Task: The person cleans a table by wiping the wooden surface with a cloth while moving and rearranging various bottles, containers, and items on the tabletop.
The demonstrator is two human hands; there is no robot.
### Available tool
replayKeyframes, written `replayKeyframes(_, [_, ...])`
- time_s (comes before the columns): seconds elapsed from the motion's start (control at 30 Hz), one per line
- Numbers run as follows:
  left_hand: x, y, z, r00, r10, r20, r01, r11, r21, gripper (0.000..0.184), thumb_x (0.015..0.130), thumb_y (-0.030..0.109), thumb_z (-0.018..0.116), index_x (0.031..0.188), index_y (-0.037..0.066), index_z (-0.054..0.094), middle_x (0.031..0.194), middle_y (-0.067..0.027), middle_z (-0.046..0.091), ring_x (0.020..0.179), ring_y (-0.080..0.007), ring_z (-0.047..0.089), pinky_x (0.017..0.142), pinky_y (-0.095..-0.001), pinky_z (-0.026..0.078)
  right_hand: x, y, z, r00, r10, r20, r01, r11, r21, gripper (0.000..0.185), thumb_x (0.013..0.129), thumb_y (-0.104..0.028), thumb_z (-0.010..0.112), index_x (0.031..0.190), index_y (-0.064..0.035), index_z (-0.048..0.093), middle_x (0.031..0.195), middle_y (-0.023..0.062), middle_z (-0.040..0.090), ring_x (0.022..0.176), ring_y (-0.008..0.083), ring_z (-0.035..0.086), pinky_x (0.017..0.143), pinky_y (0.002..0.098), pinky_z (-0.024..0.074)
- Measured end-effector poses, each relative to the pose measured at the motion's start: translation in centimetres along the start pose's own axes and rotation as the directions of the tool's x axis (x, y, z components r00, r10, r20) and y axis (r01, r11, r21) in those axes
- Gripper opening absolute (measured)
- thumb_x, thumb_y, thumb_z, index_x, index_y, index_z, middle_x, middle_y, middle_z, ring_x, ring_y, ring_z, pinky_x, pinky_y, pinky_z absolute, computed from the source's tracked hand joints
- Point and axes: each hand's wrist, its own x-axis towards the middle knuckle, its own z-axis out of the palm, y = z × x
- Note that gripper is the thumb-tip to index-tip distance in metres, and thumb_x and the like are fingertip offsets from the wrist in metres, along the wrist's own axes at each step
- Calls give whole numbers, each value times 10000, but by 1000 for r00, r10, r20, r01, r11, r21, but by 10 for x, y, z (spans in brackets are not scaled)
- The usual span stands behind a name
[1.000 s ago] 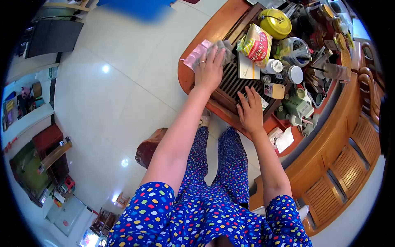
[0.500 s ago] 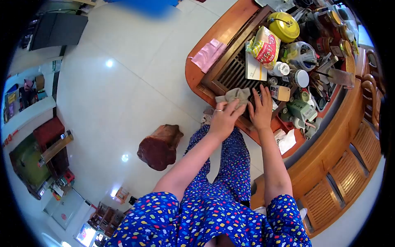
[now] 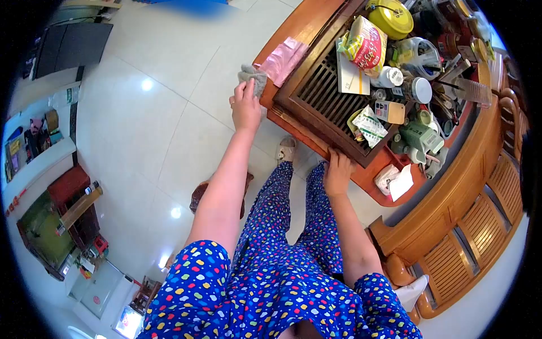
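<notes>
In the head view, my left hand (image 3: 247,110) is closed around a crumpled grey cloth (image 3: 257,79) at the left edge of the orange-brown wooden table (image 3: 313,138). Beside the cloth lies a pink plastic sheet (image 3: 284,61). My right hand (image 3: 339,172) is at the near table edge, its fingers bent over the rim, close to the dark slatted tea tray (image 3: 307,116). Its fingertips are partly hidden. On the tray lie a torn green-and-white packet (image 3: 370,125), a white booklet (image 3: 351,76) and a red-and-yellow food bag (image 3: 367,46).
Jars, cups and a yellow round tin (image 3: 389,18) crowd the table's far right side. A tissue pack (image 3: 395,181) sits at the near right corner. A wooden bench (image 3: 451,226) curves along the right. Behind my left arm, a dark wooden stump (image 3: 200,196) stands on the tiled floor.
My left hand has carried the grey cloth from the tray's near side to the table's left edge. My right hand has drawn back from the tray to the near table edge, uncovering the packet.
</notes>
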Motion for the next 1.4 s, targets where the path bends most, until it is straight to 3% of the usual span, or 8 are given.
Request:
replayKeyframes(0.27, [-44,22,7,997,-75,7,74,987,141,554,826,55,594,1359,190,523,1297,-66,454,1103,-343,474,950,-427,439,-13,33,3,998,46,-53,-49,998,-47,312,790,-124,690,1083,-102,582,1009,103,576,988,324,544,862,442,415])
replayKeyframes(0.6, [-121,121,69,969,-228,-90,242,950,195,568,847,103,595,1389,34,440,1316,-188,413,1117,-398,437,900,-458,469,-155,76,-63,871,491,2,-420,743,521,300,803,-69,699,1046,-32,528,991,131,525,903,278,538,810,364,437])
replayKeyframes(0.7, [-180,167,108,974,-227,17,225,972,63,589,860,110,582,1400,-28,390,1322,-272,366,1177,-436,382,1024,-475,368,-187,90,-76,836,546,-51,-433,714,550,310,824,-80,698,1066,-25,513,1015,115,506,908,246,523,799,329,437])
replayKeyframes(0.83, [-229,223,124,954,-219,207,188,970,156,545,871,90,560,1380,-17,400,1291,-246,398,1123,-438,433,928,-461,463,-192,100,-88,755,653,-61,-483,617,621,324,831,-98,708,1073,-20,508,1034,100,495,935,227,506,810,312,426])
replayKeyframes(0.97, [-261,220,125,949,-23,313,-11,994,106,484,863,60,549,1334,4,450,1291,-209,412,1078,-428,466,819,-433,539,-171,100,-96,782,611,-125,-390,635,667,341,820,-88,716,1089,-21,517,1029,98,503,903,224,509,791,312,431])
replayKeyframes(1.07, [-266,204,109,688,403,603,-486,874,-29,457,838,66,531,1294,66,515,1279,-147,461,1126,-409,479,732,-407,588,-147,93,-102,862,474,-180,-277,737,617,321,809,-64,718,1075,-25,541,1012,108,524,909,245,531,794,341,452])
replayKeyframes(1.27, [-224,143,72,624,455,635,-598,801,12,469,847,96,512,1316,108,524,1304,-95,503,1135,-364,510,746,-399,582,-97,69,-91,961,219,-166,-107,854,509,257,790,-19,716,1027,-76,633,977,102,566,916,262,606,756,349,520])
replayKeyframes(1.4, [-183,79,29,744,343,573,-507,849,149,453,850,77,503,1299,117,544,1324,-91,493,1131,-380,506,779,-413,565,-76,55,-72,971,168,-172,-60,862,503,252,780,2,713,1008,-93,666,974,94,569,853,228,616,694,306,537])
